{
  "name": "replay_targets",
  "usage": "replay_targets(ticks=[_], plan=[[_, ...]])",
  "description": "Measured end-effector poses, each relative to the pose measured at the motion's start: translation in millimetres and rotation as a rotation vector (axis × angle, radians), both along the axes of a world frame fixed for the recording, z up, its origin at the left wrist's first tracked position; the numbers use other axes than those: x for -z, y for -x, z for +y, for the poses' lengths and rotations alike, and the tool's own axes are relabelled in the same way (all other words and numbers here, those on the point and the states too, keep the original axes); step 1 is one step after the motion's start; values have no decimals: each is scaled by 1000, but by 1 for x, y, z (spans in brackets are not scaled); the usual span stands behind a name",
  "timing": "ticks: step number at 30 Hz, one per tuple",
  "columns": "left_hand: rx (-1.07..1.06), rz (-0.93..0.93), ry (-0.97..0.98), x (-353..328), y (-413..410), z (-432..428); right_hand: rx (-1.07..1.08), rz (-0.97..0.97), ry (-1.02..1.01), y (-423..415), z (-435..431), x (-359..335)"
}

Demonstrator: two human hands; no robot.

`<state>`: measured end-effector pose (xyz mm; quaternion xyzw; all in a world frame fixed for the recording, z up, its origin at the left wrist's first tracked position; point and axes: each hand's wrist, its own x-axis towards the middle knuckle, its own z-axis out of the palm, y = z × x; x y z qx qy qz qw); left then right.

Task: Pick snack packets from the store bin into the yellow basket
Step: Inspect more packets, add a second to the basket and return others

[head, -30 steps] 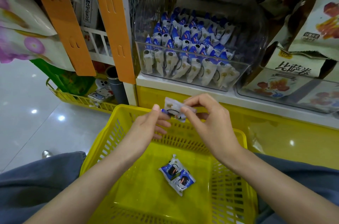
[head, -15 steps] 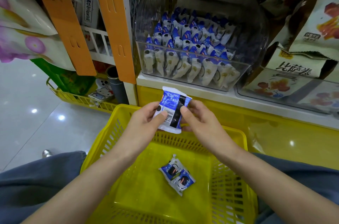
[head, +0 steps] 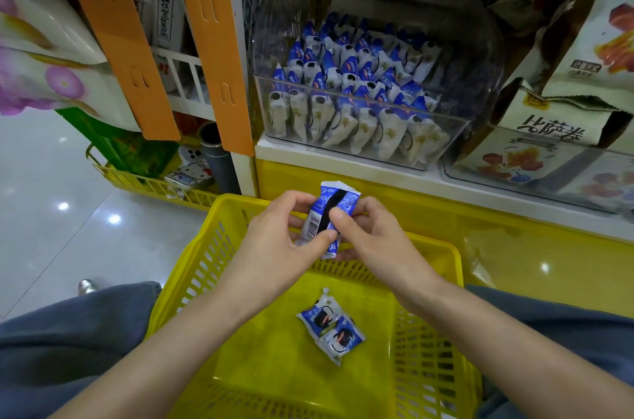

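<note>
A blue and white snack packet (head: pixel 326 209) is held upright over the far rim of the yellow basket (head: pixel 192 274), its barcode side facing me. My left hand (head: pixel 274 247) pinches its left edge and my right hand (head: pixel 370 240) pinches its right edge. On the basket floor lie two more packets (head: pixel 331 326), side by side. Behind, on the white shelf, the clear store bin (head: pixel 456 140) holds several rows of the same packets (head: pixel 353 89).
A second clear bin (head: pixel 535 185) with larger snack bags stands at the right. Orange shelf posts (head: pixel 212 41) rise at the left, with another yellow basket (head: pixel 151 185) on the glossy floor behind them. My grey-trousered knees flank the basket.
The packet was turned from flat, white side up, to upright with its blue barcode side towards me. Both hands then sank slightly and closed in around it.
</note>
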<state>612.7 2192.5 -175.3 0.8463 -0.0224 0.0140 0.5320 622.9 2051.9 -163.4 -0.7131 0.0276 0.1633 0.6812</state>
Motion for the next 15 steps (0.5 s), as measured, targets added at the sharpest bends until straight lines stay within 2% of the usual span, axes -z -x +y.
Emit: replay_targets(ticks=[4, 7, 15], plan=[[75, 33, 56, -2, 0, 2, -6, -67, 65, -2, -2, 5], [136, 46, 67, -2, -1, 5, -3, -87, 15, -3, -3, 6], [108, -143, -352, 0, 9, 8, -118, -179, 81, 2, -2, 10]])
